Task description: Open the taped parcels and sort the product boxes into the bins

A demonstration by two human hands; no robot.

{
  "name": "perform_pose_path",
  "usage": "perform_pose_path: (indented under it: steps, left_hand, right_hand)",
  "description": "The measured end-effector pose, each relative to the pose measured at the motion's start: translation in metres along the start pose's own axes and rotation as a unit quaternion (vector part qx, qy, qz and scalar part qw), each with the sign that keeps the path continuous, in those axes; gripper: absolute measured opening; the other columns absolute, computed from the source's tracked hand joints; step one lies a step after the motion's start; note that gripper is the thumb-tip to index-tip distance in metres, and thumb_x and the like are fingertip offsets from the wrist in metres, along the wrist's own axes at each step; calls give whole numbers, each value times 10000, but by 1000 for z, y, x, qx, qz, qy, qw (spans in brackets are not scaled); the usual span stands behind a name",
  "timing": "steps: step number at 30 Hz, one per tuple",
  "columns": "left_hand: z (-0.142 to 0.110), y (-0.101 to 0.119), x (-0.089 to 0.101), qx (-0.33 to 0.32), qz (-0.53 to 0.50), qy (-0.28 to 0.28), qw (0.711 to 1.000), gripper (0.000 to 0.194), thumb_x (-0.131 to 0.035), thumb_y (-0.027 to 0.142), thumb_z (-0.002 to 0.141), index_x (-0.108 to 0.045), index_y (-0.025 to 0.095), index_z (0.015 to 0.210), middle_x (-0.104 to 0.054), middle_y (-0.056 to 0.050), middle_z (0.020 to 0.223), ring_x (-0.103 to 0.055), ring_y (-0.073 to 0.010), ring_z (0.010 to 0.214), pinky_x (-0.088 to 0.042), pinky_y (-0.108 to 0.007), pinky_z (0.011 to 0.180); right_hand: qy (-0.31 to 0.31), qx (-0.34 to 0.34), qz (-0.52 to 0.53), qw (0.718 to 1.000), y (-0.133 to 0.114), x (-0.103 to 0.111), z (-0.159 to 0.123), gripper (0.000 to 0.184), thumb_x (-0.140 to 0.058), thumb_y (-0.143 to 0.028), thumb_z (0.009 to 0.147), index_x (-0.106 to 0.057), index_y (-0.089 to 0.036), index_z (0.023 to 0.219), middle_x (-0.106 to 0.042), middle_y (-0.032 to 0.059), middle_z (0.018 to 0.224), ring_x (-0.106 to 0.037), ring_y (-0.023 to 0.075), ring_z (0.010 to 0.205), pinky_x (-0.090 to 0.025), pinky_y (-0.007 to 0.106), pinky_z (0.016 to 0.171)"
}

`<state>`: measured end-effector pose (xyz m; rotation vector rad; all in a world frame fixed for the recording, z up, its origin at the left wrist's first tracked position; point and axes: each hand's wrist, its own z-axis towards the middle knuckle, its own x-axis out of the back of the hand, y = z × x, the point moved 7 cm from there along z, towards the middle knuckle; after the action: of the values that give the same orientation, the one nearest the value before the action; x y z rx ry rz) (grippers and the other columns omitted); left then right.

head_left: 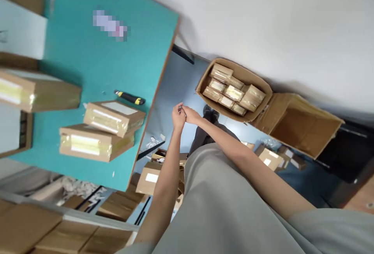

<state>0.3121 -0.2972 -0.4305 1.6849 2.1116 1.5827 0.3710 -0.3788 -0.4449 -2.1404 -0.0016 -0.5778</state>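
Note:
My left hand (178, 118) and my right hand (191, 114) meet in front of me, over the floor just right of the table edge. The fingers of both are curled and touch each other. Whatever may lie between them is too small or hidden to make out. Nearest on the teal table (140, 36) are two taped cardboard boxes, an upper box (115, 117) resting partly on a lower box (87, 143). Behind them lies a black and yellow utility knife (129, 97).
A large open carton (236, 64) holding several small taped boxes stands on the floor by the wall. Beside it is another open carton (304, 125). More boxes (270, 158) and plastic wrap lie near my feet. Another taped box (55, 94) sits on the table's left.

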Motion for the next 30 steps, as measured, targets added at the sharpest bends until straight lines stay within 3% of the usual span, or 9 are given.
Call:
perform_pose_path:
  steps: [6,12,15,19,24,27,30]
  left_hand:
    - [-2,31,-138,-64,95,-202,973,446,-518,68,966,-770,147,1325,-752,-195,1454,-776,-275,1229,-570,-452,1210]
    - [-10,47,-239,-150,225,-347,898,464,-544,52,996,-776,190,1373,-754,-165,1466,-723,-316,1360,-543,-479,1241]
    - [-13,44,-274,-179,280,-399,855,491,-540,63,1017,-747,179,1447,-737,-152,1503,-691,-303,1414,-529,-433,1257]
    - [-14,31,-312,-196,314,-431,823,551,-519,72,1043,-683,171,1560,-713,-154,1552,-670,-297,1453,-520,-418,1270]
    - [-13,-3,-355,-208,364,-479,771,480,-501,93,1062,-747,154,1469,-752,-158,1493,-685,-320,1433,-524,-441,1262]
    - [2,-30,-381,-209,388,-488,753,474,-518,113,1058,-743,137,1474,-756,-175,1473,-688,-334,1426,-531,-455,1259]
    - [35,-56,-410,-208,413,-475,749,519,-533,118,1040,-698,120,1533,-746,-194,1472,-692,-351,1416,-532,-474,1264]
  right_hand:
    - [65,-158,47,984,110,47,-57,542,-577,-137,988,-567,-108,1530,-707,224,1507,-719,318,1328,-593,480,1156]
    - [113,-261,65,957,192,69,-97,558,-523,-161,1010,-535,-77,1562,-654,261,1564,-684,354,1378,-584,499,1152]
    - [117,-293,70,946,225,70,-108,591,-514,-164,1015,-518,-78,1599,-656,254,1557,-691,376,1370,-596,521,1132]
    - [117,-316,88,937,270,69,-117,594,-543,-207,1044,-531,-140,1634,-632,214,1599,-730,350,1318,-616,500,1119]
    - [87,-378,67,919,342,72,-124,706,-644,-273,1068,-447,-200,1743,-520,201,1724,-697,355,1409,-580,497,1194]
    - [75,-404,51,910,388,79,-119,798,-689,-257,1056,-372,-173,1784,-445,218,1781,-616,366,1516,-553,491,1236]
    - [82,-411,26,907,432,89,-105,826,-709,-214,1040,-358,-140,1784,-421,236,1795,-521,368,1596,-518,498,1275]
